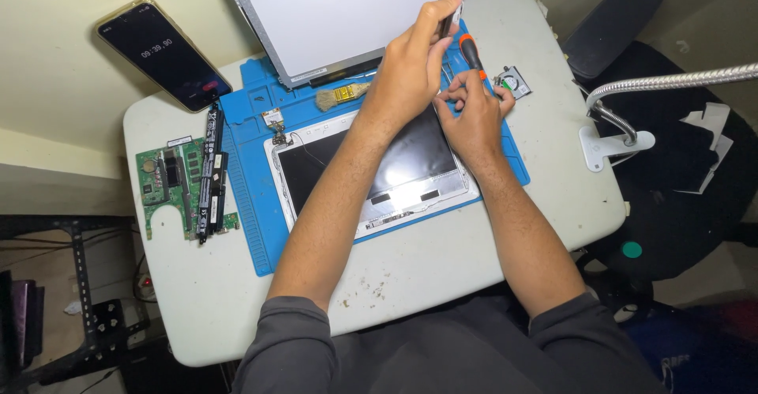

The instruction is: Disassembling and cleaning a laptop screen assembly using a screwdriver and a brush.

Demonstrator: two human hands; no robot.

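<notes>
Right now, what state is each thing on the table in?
Left hand: raised, fingers on the panel edge.
Right hand: gripping the screwdriver.
Screwdriver: upright, orange and black handle.
Display panel: detached, propped up, screen blank.
Laptop lid: open shell, flat on the mat.
Phone: screen lit, leaning on the wall.
Circuit board: removed, lying bare.
Fan: removed, loose.

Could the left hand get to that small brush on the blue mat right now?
Probably yes. The brush lies uncovered on the blue mat, just beside the left hand, with nothing between them. But that hand would first have to release the screen panel it steadies.
</notes>
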